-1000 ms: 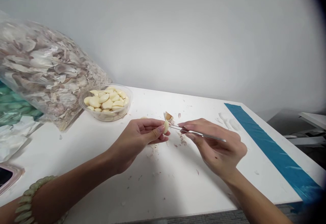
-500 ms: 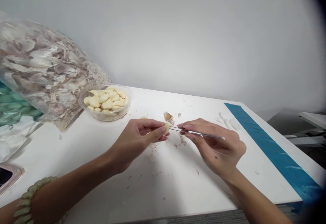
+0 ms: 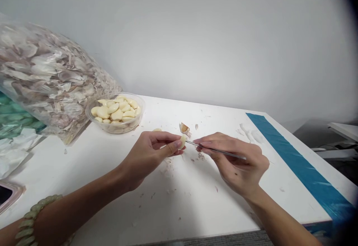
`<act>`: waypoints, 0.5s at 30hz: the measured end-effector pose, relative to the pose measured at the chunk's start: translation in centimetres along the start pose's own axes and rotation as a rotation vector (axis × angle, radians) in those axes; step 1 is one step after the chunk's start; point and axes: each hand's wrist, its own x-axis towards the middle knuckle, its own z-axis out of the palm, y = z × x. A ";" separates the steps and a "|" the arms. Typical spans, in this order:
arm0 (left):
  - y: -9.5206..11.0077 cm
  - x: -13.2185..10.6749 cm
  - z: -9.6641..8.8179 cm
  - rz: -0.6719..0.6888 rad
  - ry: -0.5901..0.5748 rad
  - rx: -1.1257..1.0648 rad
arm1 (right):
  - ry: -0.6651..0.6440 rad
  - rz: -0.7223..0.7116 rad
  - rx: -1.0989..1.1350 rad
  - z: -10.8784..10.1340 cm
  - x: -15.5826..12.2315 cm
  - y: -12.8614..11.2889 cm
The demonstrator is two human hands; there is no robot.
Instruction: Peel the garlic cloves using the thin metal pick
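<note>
My left hand (image 3: 151, 154) pinches a peeled garlic clove (image 3: 182, 141) between thumb and fingertips. My right hand (image 3: 232, 162) grips slim metal tweezers (image 3: 215, 150), with their tips at the clove's right side. The tips appear to touch the clove or sit very close to it. A curled piece of papery garlic skin (image 3: 184, 128) lies on the white table (image 3: 195, 201) just beyond the clove. Bits of skin are scattered beneath my hands.
A transparent plastic tub of peeled cloves (image 3: 115, 125) stands at the back left, beside a large plastic bag of garlic skins (image 3: 53, 78). Crumpled tissue (image 3: 13, 156) and a pink-edged phone case (image 3: 8, 195) lie at left. Blue tape (image 3: 296, 164) runs along the right side.
My right hand has shifted slightly down and left, and the tweezers now slope a little more steeply. The clove stays in my left hand's pinch.
</note>
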 end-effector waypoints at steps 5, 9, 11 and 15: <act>0.0 -0.1 0.0 -0.005 0.013 -0.010 | 0.017 -0.013 -0.024 0.0 0.0 0.1; 0.2 -0.1 0.1 -0.009 0.022 -0.019 | 0.009 -0.012 0.000 0.0 0.0 0.0; 0.2 -0.1 0.1 -0.015 0.029 -0.022 | -0.001 -0.007 0.018 0.0 0.0 0.0; 0.2 -0.1 0.1 -0.011 0.015 -0.031 | -0.024 -0.006 0.030 -0.1 0.1 -0.1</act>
